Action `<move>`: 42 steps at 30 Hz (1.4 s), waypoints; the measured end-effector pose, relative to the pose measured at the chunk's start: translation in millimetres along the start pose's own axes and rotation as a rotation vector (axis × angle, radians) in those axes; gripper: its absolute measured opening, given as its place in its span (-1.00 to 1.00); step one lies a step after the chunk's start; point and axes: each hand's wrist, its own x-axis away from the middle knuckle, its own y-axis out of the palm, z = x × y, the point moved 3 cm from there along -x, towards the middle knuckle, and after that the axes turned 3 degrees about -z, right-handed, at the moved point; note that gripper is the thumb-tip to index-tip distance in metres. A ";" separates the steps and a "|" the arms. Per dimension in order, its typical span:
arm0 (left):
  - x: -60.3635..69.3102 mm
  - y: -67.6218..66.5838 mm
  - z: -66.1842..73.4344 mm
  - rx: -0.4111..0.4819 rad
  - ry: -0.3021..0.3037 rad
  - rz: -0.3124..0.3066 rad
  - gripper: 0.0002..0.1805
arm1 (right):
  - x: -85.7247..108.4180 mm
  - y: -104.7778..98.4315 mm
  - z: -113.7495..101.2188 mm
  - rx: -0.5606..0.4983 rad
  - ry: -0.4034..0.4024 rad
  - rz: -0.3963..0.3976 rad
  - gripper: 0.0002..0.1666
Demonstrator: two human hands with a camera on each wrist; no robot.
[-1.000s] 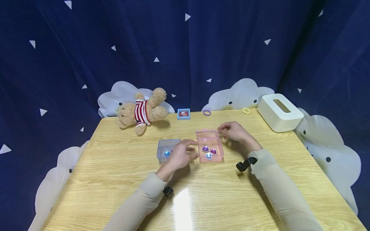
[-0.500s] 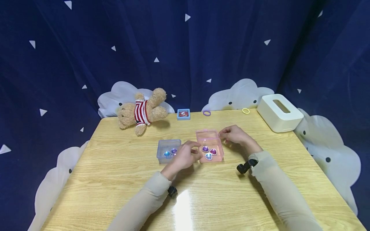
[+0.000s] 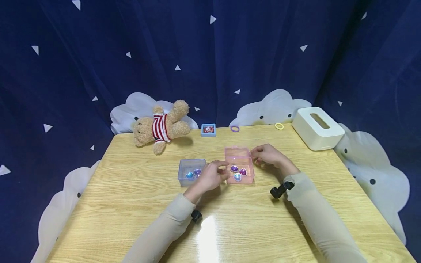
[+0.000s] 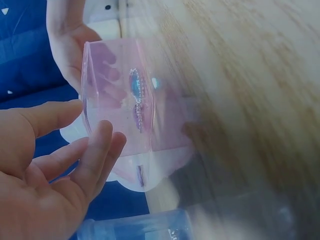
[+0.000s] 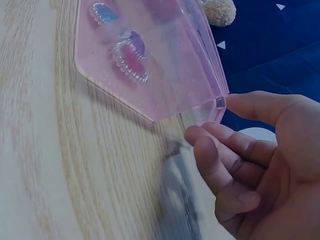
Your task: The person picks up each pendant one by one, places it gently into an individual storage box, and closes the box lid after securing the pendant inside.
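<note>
A clear pink box (image 3: 239, 179) stands with its lid (image 3: 236, 152) tilted back. Inside lie a purple gem (image 3: 234, 168), a magenta gem (image 3: 243, 172) and a light-blue gem (image 3: 237, 177), edged with small beads. At its left side is my left hand (image 3: 209, 178), thumb and fingers extended and touching or almost touching the wall. My right hand (image 3: 268, 155) is by the back right corner near the hinge; one digit (image 5: 245, 106) meets the corner, the other fingers bend loosely below. A clear blue box (image 3: 187, 166) with blue and purple gems is partly hidden behind my left hand.
On the wooden table (image 3: 131, 219) a teddy bear (image 3: 160, 128) lies at the back left. A small blue frame (image 3: 208, 130), a purple ring (image 3: 235, 128) and a yellow ring (image 3: 279, 126) line the back edge. A white tissue box (image 3: 318, 128) stands back right.
My left hand has moved a little right towards the pink box, uncovering more of the blue box. My right hand has come slightly down and right. The pink box has shifted very slightly.
</note>
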 end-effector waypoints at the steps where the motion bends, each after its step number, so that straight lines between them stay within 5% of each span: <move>1: -0.1 -0.2 0.0 -0.002 0.002 0.000 -0.45 | 0.5 -0.1 -0.3 -0.004 -0.002 0.003 -0.62; 15: -0.8 0.4 0.7 -0.014 -0.008 0.003 -0.45 | 6.7 -4.1 -6.7 -0.104 -0.105 0.058 -0.61; 24: -1.1 -0.3 1.0 -0.004 -0.016 0.003 -0.45 | 11.3 -7.4 -12.5 -0.229 -0.125 0.037 -0.35; 42: 0.0 1.0 0.8 -0.016 -0.020 0.007 -0.47 | 23.7 -6.3 -16.8 -0.080 -0.080 -0.031 -0.54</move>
